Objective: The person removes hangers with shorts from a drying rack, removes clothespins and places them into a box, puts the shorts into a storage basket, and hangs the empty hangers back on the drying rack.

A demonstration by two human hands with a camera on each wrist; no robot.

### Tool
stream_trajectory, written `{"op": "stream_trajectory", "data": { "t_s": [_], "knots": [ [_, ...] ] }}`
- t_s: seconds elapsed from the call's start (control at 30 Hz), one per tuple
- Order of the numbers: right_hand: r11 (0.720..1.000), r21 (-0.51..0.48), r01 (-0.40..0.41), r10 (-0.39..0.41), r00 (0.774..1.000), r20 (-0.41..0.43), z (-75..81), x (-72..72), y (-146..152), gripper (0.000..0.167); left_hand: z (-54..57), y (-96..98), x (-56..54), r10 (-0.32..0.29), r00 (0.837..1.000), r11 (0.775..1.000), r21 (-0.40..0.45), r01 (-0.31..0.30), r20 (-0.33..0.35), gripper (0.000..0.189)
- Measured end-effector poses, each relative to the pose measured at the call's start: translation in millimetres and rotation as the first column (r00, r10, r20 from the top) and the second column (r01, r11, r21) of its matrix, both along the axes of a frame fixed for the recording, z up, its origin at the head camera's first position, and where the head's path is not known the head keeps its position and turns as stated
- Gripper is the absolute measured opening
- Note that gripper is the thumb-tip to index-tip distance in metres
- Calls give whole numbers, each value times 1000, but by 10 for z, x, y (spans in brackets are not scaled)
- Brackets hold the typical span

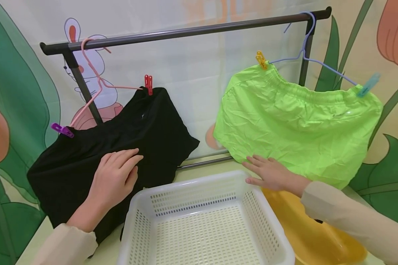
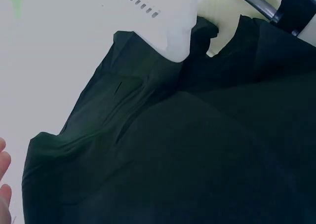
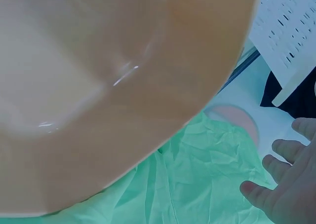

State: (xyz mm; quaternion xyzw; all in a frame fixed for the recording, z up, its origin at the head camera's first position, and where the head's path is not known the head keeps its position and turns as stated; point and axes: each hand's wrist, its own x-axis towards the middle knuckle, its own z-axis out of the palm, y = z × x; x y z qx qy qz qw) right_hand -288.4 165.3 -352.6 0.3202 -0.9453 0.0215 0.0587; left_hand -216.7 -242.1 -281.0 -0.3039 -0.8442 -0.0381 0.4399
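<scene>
Black shorts (image 1: 119,136) hang from a pink hanger (image 1: 99,81), fixed by a purple clothespin (image 1: 62,130) and a red clothespin (image 1: 148,84). In front of them my left hand (image 1: 114,176) hovers with loosely bent fingers, holding nothing. Bright green shorts (image 1: 302,129) hang from a blue hanger (image 1: 303,51) with a yellow clothespin (image 1: 261,60) and a light blue clothespin (image 1: 369,85). My right hand (image 1: 272,173), fingers spread and holding nothing, is over the far right corner of the white basket (image 1: 199,181), near the green shorts' lower edge. In the right wrist view its fingers (image 3: 276,167) are apart.
A dark metal rack (image 1: 199,30) carries both hangers. The perforated white basket stands at the front middle with its bare floor showing. Right of it sits a yellow basin (image 1: 292,213), partly under my right forearm. A cartoon-printed backdrop (image 1: 192,73) hangs behind the rack.
</scene>
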Motion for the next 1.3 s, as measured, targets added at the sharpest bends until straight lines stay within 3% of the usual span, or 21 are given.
{"op": "stream_trajectory", "data": {
  "t_s": [0.27,0.5,0.63,0.8,0.9,1.0,1.13,1.3],
  "knots": [
    [999,-6,-33,33,999,4,-68,36,50,59,82,-88,82,-8,993,991,129,24,-120,29],
    [997,-13,-72,72,997,-25,-83,86,65,58,151,-180,157,59,970,969,247,1,-234,30],
    [995,-28,-97,96,994,-45,-84,114,71,56,195,-216,185,120,946,938,345,-9,-300,30],
    [992,-30,-121,118,989,-93,-99,125,86,54,236,-257,197,189,918,885,465,-5,-349,24],
    [991,-39,-131,126,986,-110,-100,132,96,53,241,-303,194,228,909,855,519,-15,-349,25],
    [990,-46,-137,131,985,-117,-97,142,102,53,230,-373,199,268,913,834,548,-60,-308,29],
    [988,-43,-145,139,982,-125,-86,155,105,52,221,-487,206,318,922,820,552,-151,-220,39],
    [986,-49,-159,151,979,-138,-82,172,112,52,230,-577,187,358,922,805,549,-224,-149,44]
  ]
}}
